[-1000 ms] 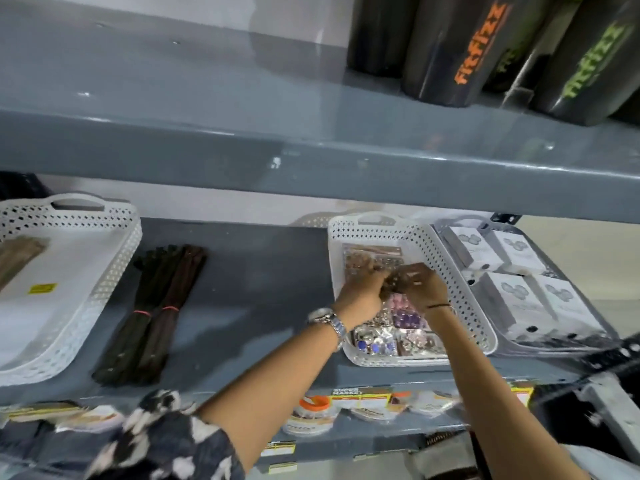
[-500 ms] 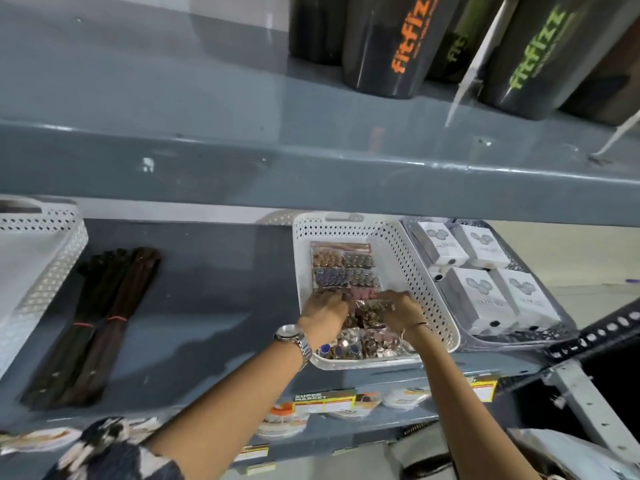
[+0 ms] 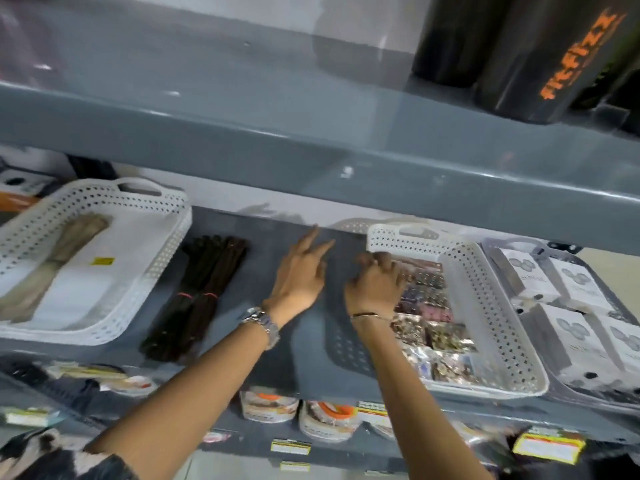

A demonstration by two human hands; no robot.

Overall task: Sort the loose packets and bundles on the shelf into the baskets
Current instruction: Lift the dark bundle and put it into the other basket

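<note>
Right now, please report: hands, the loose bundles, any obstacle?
Left hand open, empty, over bare shelf. Right hand curled at packet basket left rim; grip unclear. Dark bundles loose beside left basket. Nothing blocking.

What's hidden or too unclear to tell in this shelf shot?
Head view only:
- Left wall of the white basket of packets: covered by the right hand, grip unclear.
- Packets: print too blurred to read.
- Left basket: cut off by the frame edge.
- Dark bundles: what they are is unclear.
- Left hand: open, motion-blurred.
</note>
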